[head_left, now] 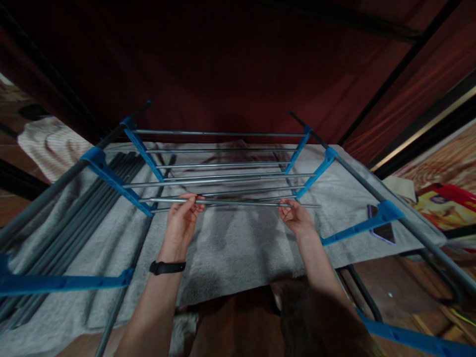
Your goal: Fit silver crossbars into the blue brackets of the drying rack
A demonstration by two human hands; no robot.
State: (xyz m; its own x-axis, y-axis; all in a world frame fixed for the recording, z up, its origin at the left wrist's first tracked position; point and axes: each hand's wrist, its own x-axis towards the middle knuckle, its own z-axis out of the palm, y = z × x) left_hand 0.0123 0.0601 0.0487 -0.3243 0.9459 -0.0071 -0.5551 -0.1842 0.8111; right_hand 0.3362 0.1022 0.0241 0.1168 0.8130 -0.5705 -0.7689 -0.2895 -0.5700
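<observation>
A thin grey metal rod runs across in front of me, gripped by both hands. My left hand pinches it toward its thicker left end, which meets the lower part of a blue plastic bracket. Toward the rod's right end, my right hand has its fingers closed round it; that tip sticks out past the hand, apart from the right blue bracket. Beyond my hands, several similar rods span between the left and right brackets of a rack frame. A dark band circles my left wrist.
Loose grey tubes lie in a bundle at left on the grey blanket. More blue brackets project from the right side tube. A phone lies under that tube. A dark red curtain hangs behind the rack.
</observation>
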